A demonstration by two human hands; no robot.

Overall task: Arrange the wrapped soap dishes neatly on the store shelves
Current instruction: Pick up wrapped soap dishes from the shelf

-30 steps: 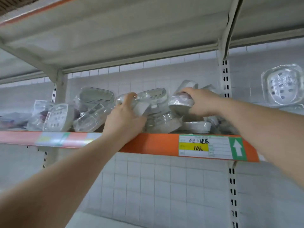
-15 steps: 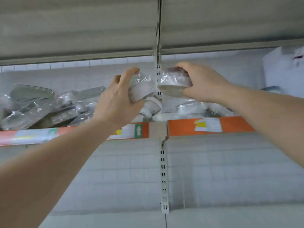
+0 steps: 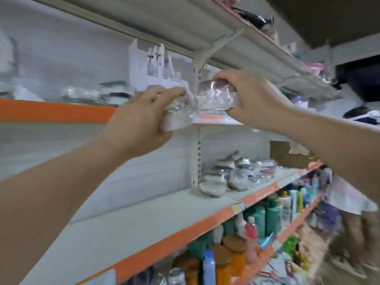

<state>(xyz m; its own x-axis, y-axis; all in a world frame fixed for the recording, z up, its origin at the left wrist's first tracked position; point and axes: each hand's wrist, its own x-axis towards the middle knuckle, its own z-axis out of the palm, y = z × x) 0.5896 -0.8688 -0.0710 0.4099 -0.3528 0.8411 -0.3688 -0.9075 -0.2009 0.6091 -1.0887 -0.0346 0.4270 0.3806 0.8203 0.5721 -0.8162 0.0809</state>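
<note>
A shop aisle. Orange-edged white metal shelves [image 3: 144,219] carry price labels; colourful plastic bottles [image 3: 267,221] crowd the 5 o'clock shelf.

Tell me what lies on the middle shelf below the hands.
On the middle shelf, a cluster of wrapped soap dishes by the upright; the right forearm hides the far end.

Wrapped soap dishes [image 3: 224,177] lie clustered on the orange-edged middle shelf [image 3: 144,219] beside its upright.
</note>
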